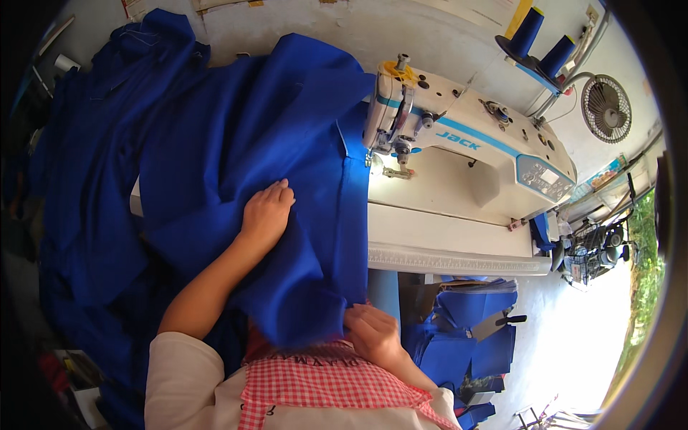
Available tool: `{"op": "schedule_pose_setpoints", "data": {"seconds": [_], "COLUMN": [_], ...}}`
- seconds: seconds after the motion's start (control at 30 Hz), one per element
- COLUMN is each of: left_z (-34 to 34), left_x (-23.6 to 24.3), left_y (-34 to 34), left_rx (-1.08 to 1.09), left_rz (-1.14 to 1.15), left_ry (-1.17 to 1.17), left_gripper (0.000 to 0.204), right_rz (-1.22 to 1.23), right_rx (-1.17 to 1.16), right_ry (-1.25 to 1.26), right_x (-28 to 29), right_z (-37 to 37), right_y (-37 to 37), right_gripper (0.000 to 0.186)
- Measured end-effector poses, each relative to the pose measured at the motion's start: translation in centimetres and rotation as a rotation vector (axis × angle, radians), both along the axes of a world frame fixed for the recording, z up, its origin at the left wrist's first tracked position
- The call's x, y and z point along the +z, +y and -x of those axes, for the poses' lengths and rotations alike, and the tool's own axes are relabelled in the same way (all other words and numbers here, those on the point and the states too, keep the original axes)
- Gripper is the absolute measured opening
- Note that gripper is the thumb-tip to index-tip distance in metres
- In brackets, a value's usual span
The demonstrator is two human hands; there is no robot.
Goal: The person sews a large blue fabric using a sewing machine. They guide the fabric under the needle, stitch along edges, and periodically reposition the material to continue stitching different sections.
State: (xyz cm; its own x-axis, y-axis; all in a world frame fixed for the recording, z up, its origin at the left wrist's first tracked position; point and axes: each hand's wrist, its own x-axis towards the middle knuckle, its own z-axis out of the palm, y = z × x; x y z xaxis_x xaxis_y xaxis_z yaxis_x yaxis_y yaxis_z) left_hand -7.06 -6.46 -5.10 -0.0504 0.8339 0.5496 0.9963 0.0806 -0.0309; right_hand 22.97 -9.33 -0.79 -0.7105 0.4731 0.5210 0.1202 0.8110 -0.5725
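A large piece of blue fabric [308, 179] spreads over the sewing table, its stitched edge lying beside the needle area of a white sewing machine [459, 129]. My left hand [269, 211] rests on top of the cloth, left of the machine, with its fingers curled together into the folds. Close to my body, my right hand [374, 333] pinches the near edge of the same fabric. The cloth bunches between the two hands and hangs over the table's front edge. What lies under the fabric is hidden.
A ruler strip [459, 259] runs along the table's front edge. Below it on the right, stacked blue cut pieces [466, 322] lie with scissors [494, 324]. Blue thread cones [527, 32] and a small fan [605, 107] stand at the back right. More blue cloth [86, 179] is heaped at left.
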Motion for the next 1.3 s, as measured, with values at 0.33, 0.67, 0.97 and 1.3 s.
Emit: {"op": "schedule_pose_setpoints", "data": {"seconds": [0.33, 0.67, 0.97, 1.3], "left_z": [0.8, 5.5, 9.3, 14.4], "left_x": [-0.2, -0.6, -1.3, 5.0], "left_y": [1.0, 8.1, 15.6, 21.2], "left_rx": [-0.029, -0.117, -0.149, 0.126], "left_rz": [-0.105, -0.152, -0.154, -0.048], "left_ry": [-0.035, 0.023, 0.005, -0.187], "left_gripper": [0.009, 0.006, 0.012, 0.019], "right_rz": [0.055, 0.046, 0.042, 0.120], "right_rx": [-0.104, -0.108, -0.196, -0.281], "right_ry": [-0.039, -0.003, -0.028, 0.049], "right_x": [-2.0, -1.6, -2.2, -1.9], "right_z": [-1.0, 3.7, 7.0, 10.7], "right_y": [-0.1, 4.4, 9.3, 15.1], "right_gripper": [0.019, 0.020, 0.018, 0.013]}}
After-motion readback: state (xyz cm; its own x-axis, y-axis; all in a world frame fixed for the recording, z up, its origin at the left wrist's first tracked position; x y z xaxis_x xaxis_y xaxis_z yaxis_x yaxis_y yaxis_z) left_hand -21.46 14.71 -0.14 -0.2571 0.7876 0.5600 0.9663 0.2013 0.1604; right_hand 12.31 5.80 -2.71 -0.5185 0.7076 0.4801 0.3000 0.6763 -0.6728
